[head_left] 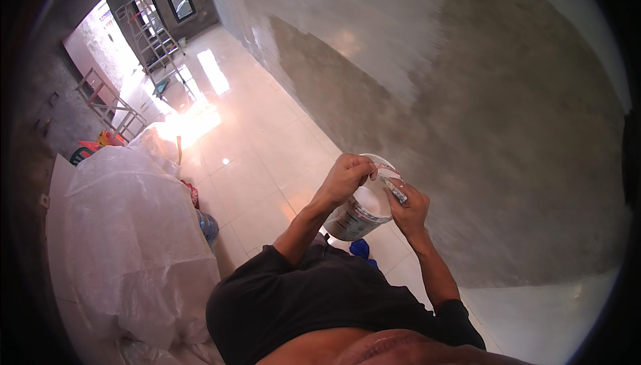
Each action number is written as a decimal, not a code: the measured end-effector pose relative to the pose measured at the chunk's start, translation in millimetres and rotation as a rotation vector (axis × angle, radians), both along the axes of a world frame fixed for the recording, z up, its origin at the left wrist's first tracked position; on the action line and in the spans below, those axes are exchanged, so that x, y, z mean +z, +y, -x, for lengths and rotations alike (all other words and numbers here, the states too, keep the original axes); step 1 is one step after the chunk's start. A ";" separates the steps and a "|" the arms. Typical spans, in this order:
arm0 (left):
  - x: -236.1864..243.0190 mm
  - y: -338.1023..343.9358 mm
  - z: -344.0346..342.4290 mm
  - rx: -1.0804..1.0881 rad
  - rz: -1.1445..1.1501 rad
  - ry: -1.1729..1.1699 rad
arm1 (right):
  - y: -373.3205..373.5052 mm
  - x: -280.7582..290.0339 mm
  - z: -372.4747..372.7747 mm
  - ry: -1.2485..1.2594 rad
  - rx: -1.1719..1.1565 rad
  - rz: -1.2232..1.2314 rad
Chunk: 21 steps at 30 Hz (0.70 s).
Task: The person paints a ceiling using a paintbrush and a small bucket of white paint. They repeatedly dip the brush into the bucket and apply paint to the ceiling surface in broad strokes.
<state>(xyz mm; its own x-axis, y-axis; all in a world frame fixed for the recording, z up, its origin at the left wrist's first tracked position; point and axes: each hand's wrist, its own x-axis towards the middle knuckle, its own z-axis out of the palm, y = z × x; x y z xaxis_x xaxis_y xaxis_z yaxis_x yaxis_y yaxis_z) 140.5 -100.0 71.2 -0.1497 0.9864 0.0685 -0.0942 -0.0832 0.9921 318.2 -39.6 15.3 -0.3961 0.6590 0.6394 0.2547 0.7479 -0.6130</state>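
Note:
A white paint bucket [352, 223], smeared around its rim, hangs tilted in front of my body with white paint [371, 199] inside. At its far rim my left hand [347, 177] is closed, its fingers pinched at the bucket's thin reddish handle [386, 167]. Against the right side of the rim is my right hand [410, 209], closed around a short paint-spattered hand tool [395, 193]. The tool's working end points into the bucket, and its exact kind is hard to make out.
Right of me rises a grey wall [507, 145], partly coated white [374, 25]. Translucent plastic sheeting [133, 231] covers a bulky heap at left, beside a blue water jug [207, 226]. Ladders [152, 38] stand on the glossy tile floor [260, 158] near the bright doorway. Something blue [359, 249] lies below the bucket.

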 end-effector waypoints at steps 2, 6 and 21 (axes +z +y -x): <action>-2.4 3.4 3.1 -0.015 0.008 0.013 | 3.5 3.8 -1.2 -0.058 -0.007 -0.203; 1.9 13.2 11.9 -0.074 0.012 -0.029 | -4.8 13.9 -1.2 -0.121 -0.105 -0.161; -5.4 68.8 90.3 -0.384 0.043 -0.048 | -5.1 4.2 72.3 0.373 -0.243 0.660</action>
<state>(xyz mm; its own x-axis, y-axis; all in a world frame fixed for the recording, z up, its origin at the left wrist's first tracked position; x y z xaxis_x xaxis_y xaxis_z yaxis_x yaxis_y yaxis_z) 50.2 -31.2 65.8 0.2288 0.9731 0.0278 -0.1564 0.0086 0.9877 245.8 -44.7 19.6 -0.0292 0.9884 0.1489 0.0545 0.1504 -0.9871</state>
